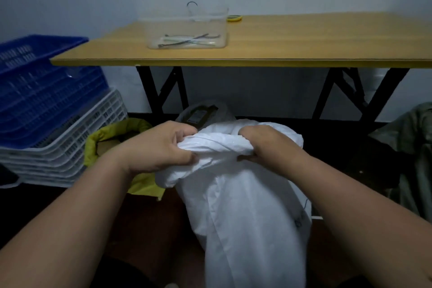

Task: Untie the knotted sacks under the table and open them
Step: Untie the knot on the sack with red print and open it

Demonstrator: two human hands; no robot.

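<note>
A tall white sack [245, 213] stands on the dark floor in front of the wooden table [268, 42]. Its top is twisted into a thick roll running left to right. My left hand [161, 147] grips the left end of that twisted neck, fingers curled over it. My right hand [264, 142] grips the right end, fingers wrapped round the cloth. A yellow-green sack [112, 138] sits to the left with its mouth open. Behind the white sack a grey bag [205, 112] with a dark label shows partly under the table.
Stacked blue crates [42, 91] over white crates [70, 154] fill the left. A clear plastic box [187, 30] with small tools and a yellow tape roll [235, 18] sit on the table. Black crossed table legs [163, 91] stand behind. Greenish cloth [413, 147] lies at right.
</note>
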